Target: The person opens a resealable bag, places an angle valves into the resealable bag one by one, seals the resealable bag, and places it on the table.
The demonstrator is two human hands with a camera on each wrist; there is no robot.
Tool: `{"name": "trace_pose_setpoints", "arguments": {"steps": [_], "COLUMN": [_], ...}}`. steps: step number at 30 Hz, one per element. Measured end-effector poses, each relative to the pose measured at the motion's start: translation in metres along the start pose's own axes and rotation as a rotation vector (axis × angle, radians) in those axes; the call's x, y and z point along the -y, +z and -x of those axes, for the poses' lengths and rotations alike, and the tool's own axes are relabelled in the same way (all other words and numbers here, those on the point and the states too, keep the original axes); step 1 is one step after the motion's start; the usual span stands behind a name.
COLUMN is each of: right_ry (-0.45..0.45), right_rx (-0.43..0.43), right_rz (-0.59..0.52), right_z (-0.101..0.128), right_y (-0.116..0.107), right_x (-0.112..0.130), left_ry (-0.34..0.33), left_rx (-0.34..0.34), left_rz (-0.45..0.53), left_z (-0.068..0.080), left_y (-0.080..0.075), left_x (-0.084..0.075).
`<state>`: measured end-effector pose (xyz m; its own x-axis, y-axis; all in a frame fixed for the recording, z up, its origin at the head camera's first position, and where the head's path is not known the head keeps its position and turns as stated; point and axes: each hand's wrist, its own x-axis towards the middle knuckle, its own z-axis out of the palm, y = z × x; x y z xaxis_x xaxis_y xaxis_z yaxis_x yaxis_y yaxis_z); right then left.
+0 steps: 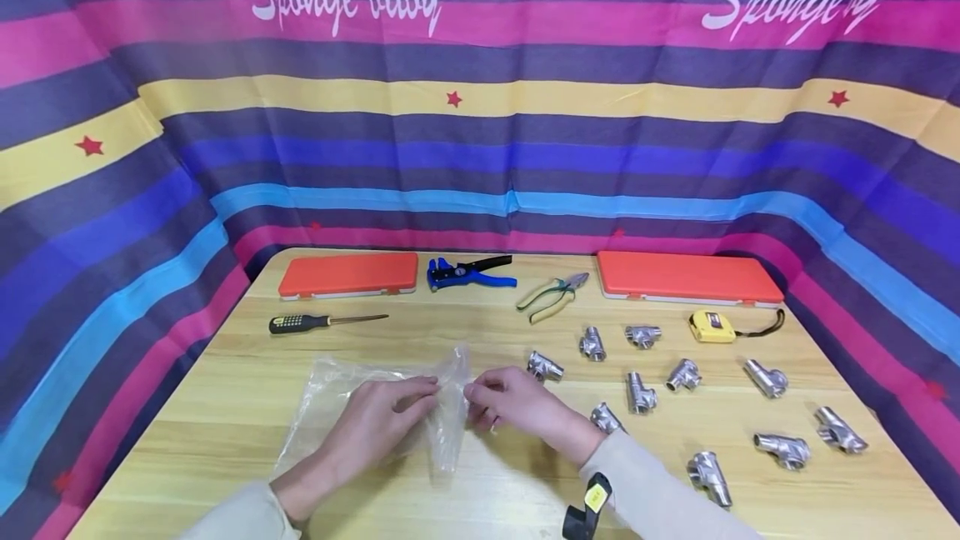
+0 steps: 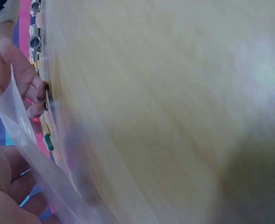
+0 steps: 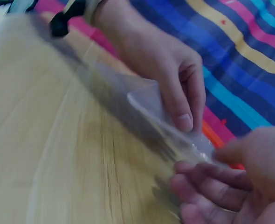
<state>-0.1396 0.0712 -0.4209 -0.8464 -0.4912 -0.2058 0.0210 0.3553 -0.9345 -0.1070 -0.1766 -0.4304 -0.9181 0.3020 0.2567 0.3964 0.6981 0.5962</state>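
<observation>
The left hand point(image 1: 378, 417) and right hand point(image 1: 521, 402) pinched a clear plastic bag point(image 1: 447, 425) over a wooden table point(image 1: 217, 415), with metal tee fittings point(image 1: 640, 394) scattered to the right. Farther back lay a black-handled screwdriver point(image 1: 302, 323), two red cases point(image 1: 686, 277), a blue wire stripper point(image 1: 454, 274), pliers point(image 1: 566, 284) and a yellow tape measure point(image 1: 711, 327).

My head view is bright and fairly crisp, with a soft shadow beneath my right hand point(image 1: 519, 403) and faint highlights on the clear plastic bag point(image 1: 448, 427). Both wrist views look dimmer and softer; in the left one, pale glare whitens the tabletop point(image 2: 261, 70).
</observation>
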Motion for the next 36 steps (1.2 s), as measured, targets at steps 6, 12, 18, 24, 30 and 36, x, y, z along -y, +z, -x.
{"name": "trace_pose_setpoints", "arguments": {"steps": [6,12,18,24,30,36], "right_ry": [0.013,-0.031,-0.084,-0.125,-0.119,-0.083], "right_rx": [-0.012,-0.014,0.003,-0.001,-0.002,-0.004], "right_rz": [-0.137,-0.145,-0.088,-0.012,-0.027,-0.062], "right_z": [-0.001,-0.002,-0.005,-0.007,-0.006,-0.004], "right_y": [0.001,0.007,0.014,0.019,0.018,0.015], "right_x": [-0.005,-0.007,-0.007,-0.007,-0.008,-0.008], "left_ry": [-0.046,-0.097,-0.286,-0.354,-0.384,-0.393], "left_rx": [0.009,0.124,0.232,0.303,0.305,0.281], "left_rz": [0.012,0.181,0.439,0.497,0.504,0.538], "left_z": [-0.002,-0.008,-0.017,-0.024,-0.025,-0.025], "left_y": [0.001,0.000,0.000,0.001,0.003,0.006], "left_x": [-0.011,-0.015,-0.015,-0.012,-0.011,-0.011]}}
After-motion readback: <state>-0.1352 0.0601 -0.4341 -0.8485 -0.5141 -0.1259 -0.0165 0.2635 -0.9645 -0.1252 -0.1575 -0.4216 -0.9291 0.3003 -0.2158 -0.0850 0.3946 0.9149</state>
